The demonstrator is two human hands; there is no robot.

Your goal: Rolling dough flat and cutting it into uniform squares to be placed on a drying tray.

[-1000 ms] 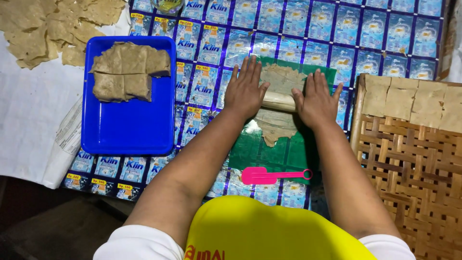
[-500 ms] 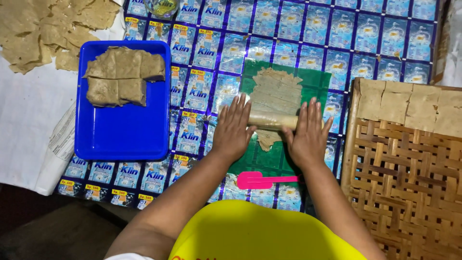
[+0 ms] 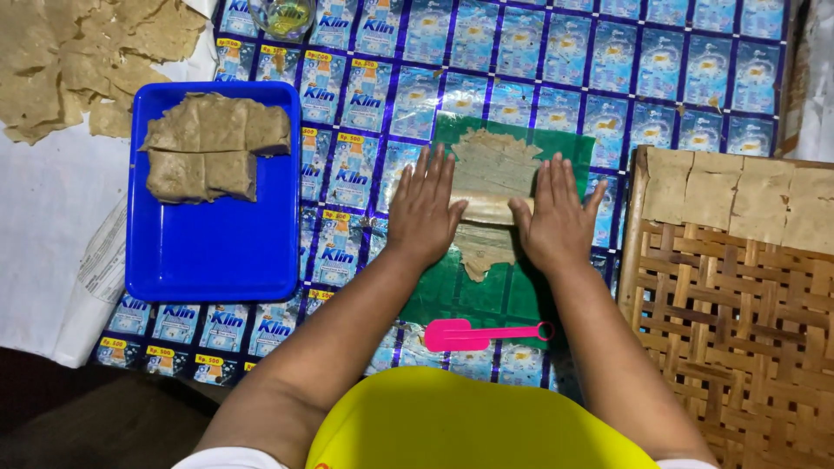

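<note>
My left hand (image 3: pixel 424 208) and my right hand (image 3: pixel 554 221) press flat, fingers spread, on the two ends of a pale wooden rolling pin (image 3: pixel 486 208). The pin lies across a thin tan sheet of dough (image 3: pixel 492 161) spread on a green plastic sheet (image 3: pixel 486 291). Dough shows both above and below the pin. A pink plastic scraper (image 3: pixel 473 333) lies near the green sheet's near edge, untouched.
A blue tray (image 3: pixel 217 252) at left holds folded slabs of dough (image 3: pixel 213 146). Torn dough pieces (image 3: pixel 78 61) lie on white paper at far left. A woven bamboo tray (image 3: pixel 738 313) at right carries square dough sheets (image 3: pixel 738 195). A glass (image 3: pixel 282 16) stands at the top edge. Blue printed sachet sheeting (image 3: pixel 556 61) covers the surface.
Both hands rolled the pin toward me, from the far part of the dough to about its middle. More flattened dough shows beyond the pin.
</note>
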